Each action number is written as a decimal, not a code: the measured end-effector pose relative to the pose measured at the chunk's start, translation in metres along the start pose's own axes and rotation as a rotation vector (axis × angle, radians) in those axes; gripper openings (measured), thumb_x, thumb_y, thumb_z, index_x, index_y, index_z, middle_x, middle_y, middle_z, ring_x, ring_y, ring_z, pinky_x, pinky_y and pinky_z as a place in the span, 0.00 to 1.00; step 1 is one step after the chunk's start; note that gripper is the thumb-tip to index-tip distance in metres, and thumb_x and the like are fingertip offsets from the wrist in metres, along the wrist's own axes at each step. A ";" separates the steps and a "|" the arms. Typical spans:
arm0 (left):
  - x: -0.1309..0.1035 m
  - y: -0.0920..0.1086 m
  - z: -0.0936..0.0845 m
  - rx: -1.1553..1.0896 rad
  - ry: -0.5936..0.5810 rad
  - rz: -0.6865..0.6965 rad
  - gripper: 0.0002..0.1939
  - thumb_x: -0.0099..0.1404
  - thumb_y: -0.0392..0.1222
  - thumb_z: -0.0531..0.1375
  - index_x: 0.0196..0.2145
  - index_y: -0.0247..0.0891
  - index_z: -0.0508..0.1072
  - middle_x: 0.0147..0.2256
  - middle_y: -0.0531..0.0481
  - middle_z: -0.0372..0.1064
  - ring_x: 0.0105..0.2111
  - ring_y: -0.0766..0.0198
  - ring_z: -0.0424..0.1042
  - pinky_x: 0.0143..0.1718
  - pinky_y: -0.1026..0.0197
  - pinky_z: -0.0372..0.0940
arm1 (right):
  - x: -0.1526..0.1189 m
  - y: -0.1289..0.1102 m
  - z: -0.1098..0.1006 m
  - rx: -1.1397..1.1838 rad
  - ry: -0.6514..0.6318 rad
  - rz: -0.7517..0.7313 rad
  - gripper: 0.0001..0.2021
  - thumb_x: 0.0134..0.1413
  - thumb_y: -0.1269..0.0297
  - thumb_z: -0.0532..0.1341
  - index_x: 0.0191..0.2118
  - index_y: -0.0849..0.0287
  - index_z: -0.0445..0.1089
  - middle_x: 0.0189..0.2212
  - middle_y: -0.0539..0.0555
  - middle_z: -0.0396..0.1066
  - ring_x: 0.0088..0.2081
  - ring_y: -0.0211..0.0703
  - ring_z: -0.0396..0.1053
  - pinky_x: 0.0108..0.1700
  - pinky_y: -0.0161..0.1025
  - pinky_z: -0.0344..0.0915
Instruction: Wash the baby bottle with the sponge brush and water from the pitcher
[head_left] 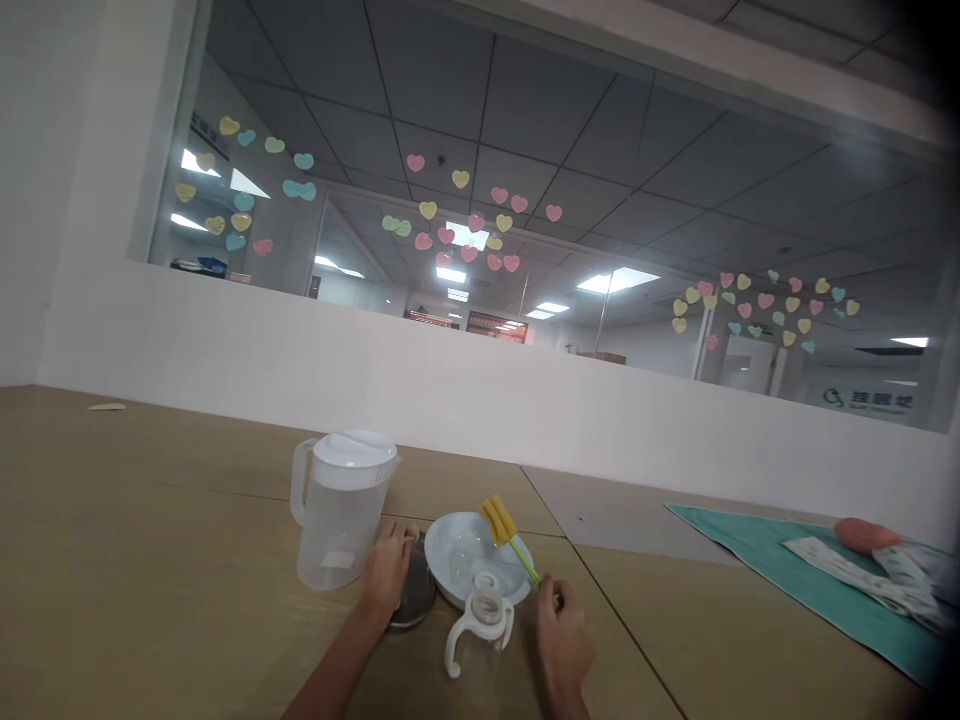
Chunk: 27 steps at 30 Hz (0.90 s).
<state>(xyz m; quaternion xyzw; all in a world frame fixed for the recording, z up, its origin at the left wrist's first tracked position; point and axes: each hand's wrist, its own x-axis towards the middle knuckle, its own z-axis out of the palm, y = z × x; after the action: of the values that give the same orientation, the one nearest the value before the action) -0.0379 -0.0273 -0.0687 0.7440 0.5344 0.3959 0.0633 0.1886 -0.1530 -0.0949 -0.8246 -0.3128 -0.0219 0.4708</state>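
Note:
My right hand (pixel 564 630) is closed on the green handle of a brush with a yellow sponge head (pixel 498 521). The sponge head is over the right rim of a white bowl (pixel 442 560), which holds something clear. In front of the bowl stands a clear bottle with a white handled collar (pixel 486 610); neither hand touches it. My left hand (pixel 388 568) is at the upper left edge of a dark round dish (pixel 417 598), its fingers curled round a small thing too unclear to name. Just left of that hand stands a clear lidded pitcher (pixel 337 520).
A teal cloth (pixel 795 570) lies at the right of the wooden table (pixel 150 560), with a patterned white cloth (pixel 855 580) and a coral-coloured item (pixel 866 536) on it. Behind the table is a white wall (pixel 450 380) with a window above.

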 end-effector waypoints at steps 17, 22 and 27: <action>-0.017 0.026 -0.001 0.021 -0.004 0.356 0.13 0.68 0.43 0.49 0.41 0.40 0.72 0.42 0.47 0.73 0.44 0.55 0.68 0.47 0.53 0.58 | 0.000 0.010 0.020 0.090 0.351 -0.450 0.27 0.58 0.40 0.45 0.28 0.54 0.72 0.25 0.53 0.73 0.24 0.43 0.68 0.27 0.35 0.54; -0.024 0.035 0.004 -0.037 -0.098 0.386 0.15 0.68 0.48 0.49 0.44 0.44 0.72 0.46 0.49 0.73 0.53 0.51 0.63 0.53 0.46 0.52 | 0.002 0.013 0.023 -0.030 0.540 -0.598 0.26 0.62 0.48 0.48 0.21 0.56 0.70 0.20 0.53 0.70 0.24 0.40 0.66 0.26 0.34 0.52; -0.029 0.038 0.007 0.016 -0.165 0.403 0.17 0.67 0.52 0.50 0.44 0.44 0.73 0.46 0.47 0.73 0.57 0.47 0.58 0.57 0.40 0.45 | 0.003 0.013 0.018 -0.107 0.654 -0.703 0.26 0.64 0.54 0.46 0.19 0.57 0.69 0.17 0.52 0.68 0.21 0.39 0.64 0.25 0.34 0.51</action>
<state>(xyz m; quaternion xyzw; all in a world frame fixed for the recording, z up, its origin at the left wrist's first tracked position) -0.0086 -0.0655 -0.0692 0.8663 0.3710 0.3340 0.0204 0.1931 -0.1420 -0.1135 -0.6419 -0.4064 -0.4540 0.4655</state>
